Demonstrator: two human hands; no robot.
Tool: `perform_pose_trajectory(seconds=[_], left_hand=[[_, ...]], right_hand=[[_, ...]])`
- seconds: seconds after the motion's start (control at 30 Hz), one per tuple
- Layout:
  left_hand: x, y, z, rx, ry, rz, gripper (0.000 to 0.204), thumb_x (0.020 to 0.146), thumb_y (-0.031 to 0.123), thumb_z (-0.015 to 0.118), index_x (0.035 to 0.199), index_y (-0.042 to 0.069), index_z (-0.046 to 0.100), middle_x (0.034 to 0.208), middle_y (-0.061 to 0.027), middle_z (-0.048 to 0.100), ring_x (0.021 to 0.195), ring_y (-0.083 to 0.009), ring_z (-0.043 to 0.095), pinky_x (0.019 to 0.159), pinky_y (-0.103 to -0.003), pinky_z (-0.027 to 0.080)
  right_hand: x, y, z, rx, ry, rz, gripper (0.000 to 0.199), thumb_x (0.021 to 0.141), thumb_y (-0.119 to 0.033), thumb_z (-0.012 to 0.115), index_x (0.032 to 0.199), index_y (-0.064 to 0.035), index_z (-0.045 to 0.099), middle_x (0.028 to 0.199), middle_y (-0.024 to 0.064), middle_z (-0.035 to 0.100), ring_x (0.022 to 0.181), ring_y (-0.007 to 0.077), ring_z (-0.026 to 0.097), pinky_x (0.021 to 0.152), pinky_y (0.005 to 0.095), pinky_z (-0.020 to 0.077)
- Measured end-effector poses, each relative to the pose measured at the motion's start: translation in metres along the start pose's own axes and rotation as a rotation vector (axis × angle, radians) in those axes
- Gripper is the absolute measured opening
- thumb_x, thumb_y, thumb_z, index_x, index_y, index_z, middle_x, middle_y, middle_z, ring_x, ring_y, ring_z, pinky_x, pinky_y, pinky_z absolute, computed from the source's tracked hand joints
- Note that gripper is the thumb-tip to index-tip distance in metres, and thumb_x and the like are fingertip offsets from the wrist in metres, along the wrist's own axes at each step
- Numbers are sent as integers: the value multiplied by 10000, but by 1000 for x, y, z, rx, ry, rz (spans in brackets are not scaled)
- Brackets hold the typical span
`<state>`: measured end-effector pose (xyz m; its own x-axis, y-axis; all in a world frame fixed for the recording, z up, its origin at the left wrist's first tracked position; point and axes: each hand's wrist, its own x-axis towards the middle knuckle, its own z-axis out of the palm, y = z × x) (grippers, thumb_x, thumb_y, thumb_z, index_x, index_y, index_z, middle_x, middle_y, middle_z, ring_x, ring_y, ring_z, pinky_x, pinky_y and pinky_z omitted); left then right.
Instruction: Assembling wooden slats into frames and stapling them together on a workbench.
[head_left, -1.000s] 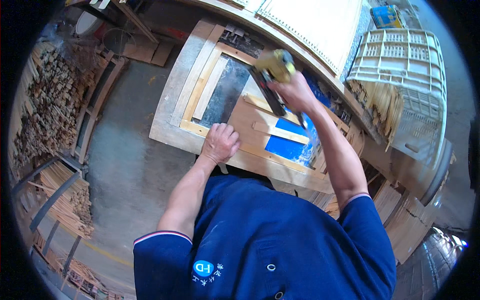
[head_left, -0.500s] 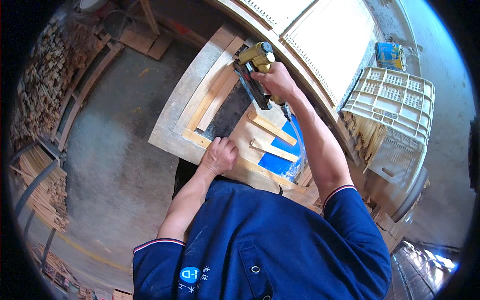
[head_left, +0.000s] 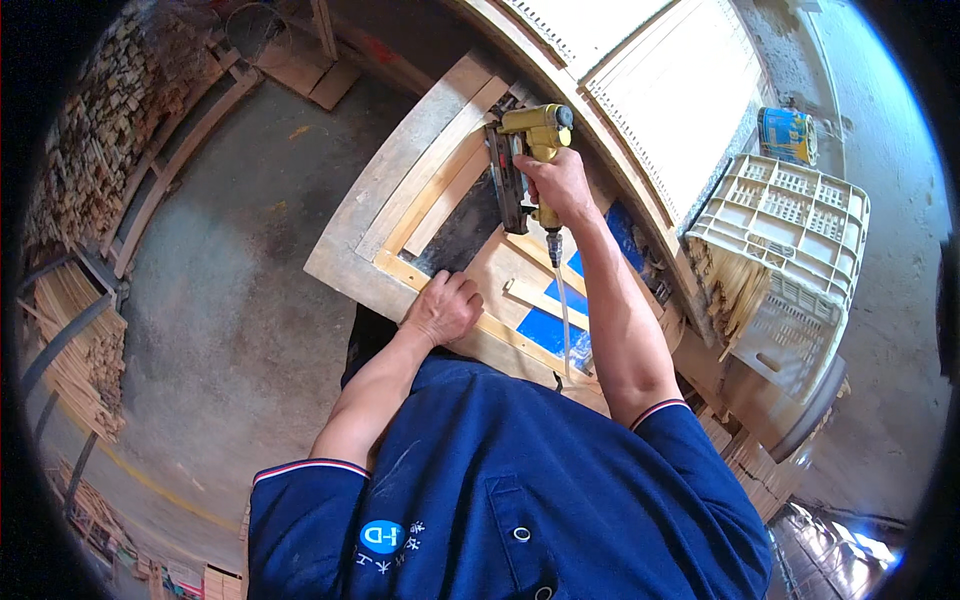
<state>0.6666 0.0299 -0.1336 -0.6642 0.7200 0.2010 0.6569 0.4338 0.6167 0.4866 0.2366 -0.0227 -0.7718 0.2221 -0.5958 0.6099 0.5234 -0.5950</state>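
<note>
My right hand (head_left: 563, 186) is wrapped around the handle of a yellow and black nail gun (head_left: 535, 122), held above the far part of the workbench. A clear air hose (head_left: 563, 305) runs down from its handle fitting. My left hand (head_left: 445, 308) rests at the near side of the bench, its fingers curled over a narrow wooden strip (head_left: 399, 270); the fingertips are partly hidden. Another light wooden strip (head_left: 440, 200) lies at an angle to that one along the left side, forming a corner. Short wooden pieces (head_left: 548, 303) lie to the right, over a blue patch (head_left: 543, 330).
Beyond the bench (head_left: 350, 225) a long table carries pale slatted panels (head_left: 670, 90). On the right stand a white plastic crate (head_left: 790, 215), wooden sticks (head_left: 735, 280) and a blue and yellow can (head_left: 788, 135). Stacked wood (head_left: 100, 140) fills the far left.
The nail gun has swung to a more upright angle and shifted slightly right with my right hand. Its hose now hangs straighter. My left hand stays on the strip; the whole view has shifted slightly.
</note>
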Motion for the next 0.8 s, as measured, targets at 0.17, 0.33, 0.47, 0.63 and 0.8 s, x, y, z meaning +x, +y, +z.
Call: perform_pose_trajectory(seconds=[0.17,0.33,0.47,0.63,0.8], left_hand=[[-4,-1,1,45,-88,-7,106,815,247,651,845,146,669,911,-41,621,949,-231,592,805,-394,453],[-9,0,20,-330,-309,-257,197,829,245,645,969,116,691,1105,-106,676,1130,-322,605,980,-512,448],[-22,1,29,-192,-81,-204,393,712,253,762,1075,130,675,1117,-175,674,1053,-413,621,921,-548,475],[-17,5,3,-201,-239,-330,432,722,281,780,1117,141,671,1131,-163,665,1063,-412,614,966,-547,453],[-21,5,6,-169,-242,-284,450,723,305,792,1124,149,657,1126,-147,665,1062,-395,616,970,-543,455]], right_hand=[[-57,5,22,-236,-39,-285,263,878,-232,728,1009,-6,703,719,128,693,651,216,670,652,392,531],[-114,27,72,-672,-271,-637,389,791,-221,754,1143,-88,654,906,173,727,825,366,718,720,447,579],[-118,40,100,-746,-299,-732,337,827,-240,699,1127,-102,628,896,156,718,793,351,721,682,453,576],[-120,38,108,-804,-337,-712,348,842,-246,680,1147,-94,608,881,147,711,779,353,719,669,461,573],[-123,39,114,-826,-316,-641,358,854,-244,660,1179,-104,608,920,156,720,792,355,719,667,468,570]])
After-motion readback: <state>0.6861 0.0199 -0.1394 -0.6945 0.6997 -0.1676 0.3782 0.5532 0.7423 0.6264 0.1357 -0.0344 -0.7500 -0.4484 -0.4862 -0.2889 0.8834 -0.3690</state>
